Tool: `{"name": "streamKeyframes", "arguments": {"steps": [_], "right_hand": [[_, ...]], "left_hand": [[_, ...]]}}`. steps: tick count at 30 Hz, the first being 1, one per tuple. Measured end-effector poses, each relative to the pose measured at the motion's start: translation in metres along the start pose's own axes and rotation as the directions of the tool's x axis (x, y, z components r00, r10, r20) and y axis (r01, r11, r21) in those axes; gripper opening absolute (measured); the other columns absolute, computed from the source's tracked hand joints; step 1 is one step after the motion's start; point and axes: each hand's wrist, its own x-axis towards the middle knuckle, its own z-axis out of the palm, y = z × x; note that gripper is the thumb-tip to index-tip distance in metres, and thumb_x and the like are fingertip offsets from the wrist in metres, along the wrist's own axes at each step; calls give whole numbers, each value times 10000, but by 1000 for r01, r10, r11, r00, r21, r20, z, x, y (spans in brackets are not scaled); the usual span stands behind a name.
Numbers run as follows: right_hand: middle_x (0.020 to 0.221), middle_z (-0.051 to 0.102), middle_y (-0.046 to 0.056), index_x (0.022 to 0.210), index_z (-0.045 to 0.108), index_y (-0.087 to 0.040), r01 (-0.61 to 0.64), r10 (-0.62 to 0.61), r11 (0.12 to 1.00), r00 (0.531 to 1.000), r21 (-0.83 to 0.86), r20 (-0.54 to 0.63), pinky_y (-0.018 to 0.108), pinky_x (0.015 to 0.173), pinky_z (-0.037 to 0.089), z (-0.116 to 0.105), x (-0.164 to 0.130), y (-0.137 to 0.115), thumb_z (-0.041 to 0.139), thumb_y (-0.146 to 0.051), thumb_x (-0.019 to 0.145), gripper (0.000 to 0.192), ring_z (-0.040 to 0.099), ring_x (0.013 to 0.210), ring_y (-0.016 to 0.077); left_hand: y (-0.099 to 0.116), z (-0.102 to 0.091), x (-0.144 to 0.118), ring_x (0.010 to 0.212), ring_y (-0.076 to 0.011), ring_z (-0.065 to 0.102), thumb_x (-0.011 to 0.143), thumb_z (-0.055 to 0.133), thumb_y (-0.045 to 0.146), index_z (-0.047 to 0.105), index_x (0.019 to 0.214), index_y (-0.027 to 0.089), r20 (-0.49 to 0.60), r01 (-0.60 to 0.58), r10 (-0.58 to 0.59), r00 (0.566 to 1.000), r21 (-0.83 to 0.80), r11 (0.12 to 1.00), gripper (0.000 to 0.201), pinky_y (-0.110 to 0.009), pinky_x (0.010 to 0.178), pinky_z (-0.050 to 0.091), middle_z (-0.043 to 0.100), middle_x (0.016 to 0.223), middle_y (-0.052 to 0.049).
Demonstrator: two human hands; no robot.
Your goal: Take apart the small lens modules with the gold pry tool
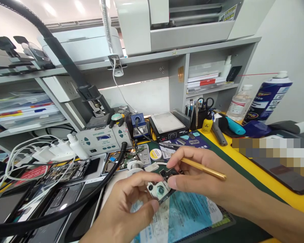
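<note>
Left hand (131, 204) clamped on the edges of a white lens module (155, 192), above the blue sheet (186, 216), presumably sparing its face. Right hand (205, 185) pinches the dark part (171, 172) at its far side; gold tool (204, 168) tucked between fingers, apparently freeing fingertips.

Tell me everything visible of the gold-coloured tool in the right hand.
The gold-coloured tool is a slim rod with a metallic sheen and what looks like a ring near its visible end. It lies slantwise in the right hand, that end lower and pointing rightward; the hand hides its other end.
</note>
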Motion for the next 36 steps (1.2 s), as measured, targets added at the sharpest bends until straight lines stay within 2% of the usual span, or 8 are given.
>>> {"name": "streamKeyframes", "arguments": {"steps": [5,8,12,16,19,25,32,36], "right_hand": [[764,595,-22,926,668,-202,126,-134,972,991,-199,-28,222,581,389,-23,8,-3,809,-341,795,237,526,670,116],[806,630,-2,944,667,-201,197,-170,868,980,-456,100,241,623,420,-41,11,-9,735,-317,859,158,563,715,142],[965,678,36,992,690,-202,265,-18,695,936,-669,352,273,714,450,-57,14,-12,696,-337,881,175,613,855,194],[1013,685,54,1006,704,-182,264,101,634,904,-727,416,270,724,445,-62,23,-9,712,-266,844,183,631,898,213],[990,682,65,1009,720,-154,265,121,642,892,-719,437,259,697,434,-66,32,-4,736,-267,820,221,621,870,208],[842,624,8,978,745,-133,275,79,747,868,-606,491,231,666,426,-77,46,10,816,-278,761,269,584,764,149],[820,624,1,961,753,-127,259,63,786,869,-562,490,226,662,427,-81,52,17,862,-340,723,337,577,755,137],[843,634,12,966,748,-123,253,70,784,871,-567,486,230,669,435,-80,51,15,857,-367,724,361,586,778,147]], "left_hand": [[3,-1,0,587,-94,543,734,769,241,751,1070,233,1,-37,37,999,37,999,336,-225,562,481,606,753,15],[3,-4,-1,615,-113,548,785,749,310,736,1119,230,41,-49,47,998,49,998,344,-244,589,495,589,748,5],[0,-9,-2,627,-115,551,830,725,344,715,1159,240,76,-47,42,996,64,997,345,-245,608,491,592,751,5],[-2,-12,-2,626,-115,545,853,704,351,703,1177,252,123,-51,42,991,72,996,339,-245,617,491,588,718,16],[-1,-14,-1,603,-114,541,858,705,376,682,1199,241,125,-37,26,992,89,995,368,-239,592,468,588,692,21],[5,-18,3,574,-105,448,842,715,458,637,1249,217,46,31,-41,998,193,981,479,-232,519,343,517,661,46],[-2,-52,7,695,-150,435,907,633,485,589,1275,237,91,-22,-24,996,464,886,446,-286,631,328,532,770,15],[2,-61,6,669,-140,417,901,641,439,600,1255,225,118,5,-70,991,477,879,415,-274,602,315,571,836,-1]]}}
